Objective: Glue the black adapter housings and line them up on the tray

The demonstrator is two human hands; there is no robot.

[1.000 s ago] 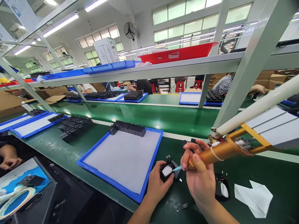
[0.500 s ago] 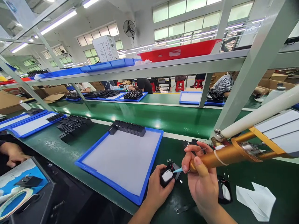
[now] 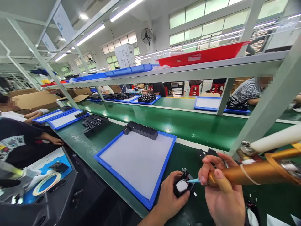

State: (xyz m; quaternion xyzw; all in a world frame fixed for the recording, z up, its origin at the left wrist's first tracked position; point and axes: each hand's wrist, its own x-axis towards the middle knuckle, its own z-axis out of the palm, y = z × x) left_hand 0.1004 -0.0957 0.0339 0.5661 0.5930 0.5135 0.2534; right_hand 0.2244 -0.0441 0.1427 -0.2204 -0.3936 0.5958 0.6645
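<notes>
My left hand (image 3: 168, 197) is closed around a small open black plug-adapter housing (image 3: 177, 191), low over the green bench. A white block (image 3: 182, 185) sits inside it, and metal pins stick out at its far end. My right hand (image 3: 225, 197) grips a gold-coloured glue dispenser (image 3: 244, 173), fingers wrapped about its front end. Its light-blue nozzle (image 3: 194, 180) points left, the tip at the housing's inner edge beside the white block; whether it touches cannot be made out. Another open housing (image 3: 252, 213) lies partly hidden behind my right wrist.
A blue-rimmed tray (image 3: 136, 163) lies left of my hands, with a row of black housings (image 3: 143, 130) along its far edge. More housings (image 3: 94, 124) stand farther left. A shelf post (image 3: 265, 94) rises at right. A co-worker's arm (image 3: 53, 138) rests at the left.
The view has swung left, so everything sits farther right in the picture and a co-worker at left shows more. My hands keep the same hold, with the nozzle still at the housing.
</notes>
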